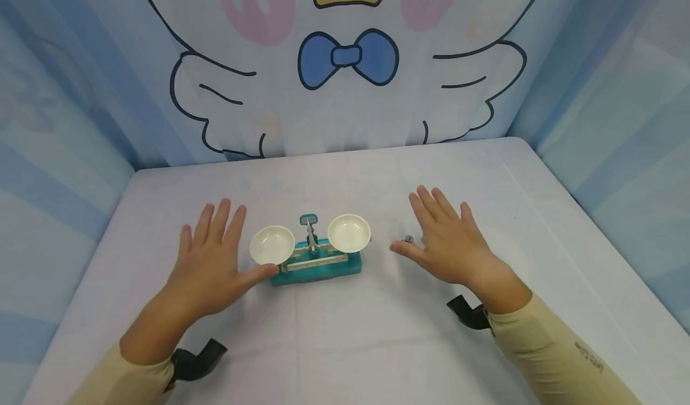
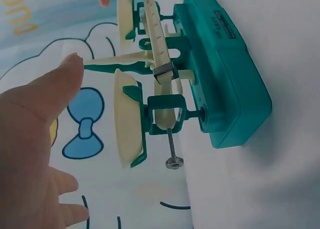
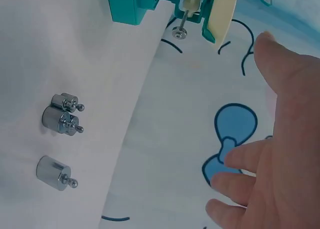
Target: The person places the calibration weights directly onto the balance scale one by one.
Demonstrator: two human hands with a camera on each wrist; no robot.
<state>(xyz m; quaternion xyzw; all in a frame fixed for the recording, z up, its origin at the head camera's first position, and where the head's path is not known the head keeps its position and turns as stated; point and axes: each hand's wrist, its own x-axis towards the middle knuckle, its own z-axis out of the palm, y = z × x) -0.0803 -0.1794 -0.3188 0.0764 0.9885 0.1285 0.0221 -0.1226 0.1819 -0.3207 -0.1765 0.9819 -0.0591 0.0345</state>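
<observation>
A small balance scale [image 1: 318, 271] with a teal base and two cream pans stands on the table, between the two hands. My left hand [image 1: 210, 279] is held palm down with fingers spread, left of the scale. In the head view its thumb overlaps the scale's left corner; whether they touch I cannot tell. On the other side, my right hand [image 1: 453, 246] has its fingers extended and holds nothing. Several silver metal weights [image 3: 54, 173] stand on the table near it in the right wrist view. Most are hidden behind this hand in the head view, where one weight [image 1: 409, 238] shows by the thumb.
A white cloth covers the table [image 1: 345, 345]. Behind it hangs a pale curtain with a printed blue bow tie [image 1: 347, 56], and blue curtains flank both sides. Black curved mounts [image 1: 198, 360] stick out from the sleeves at both wrists.
</observation>
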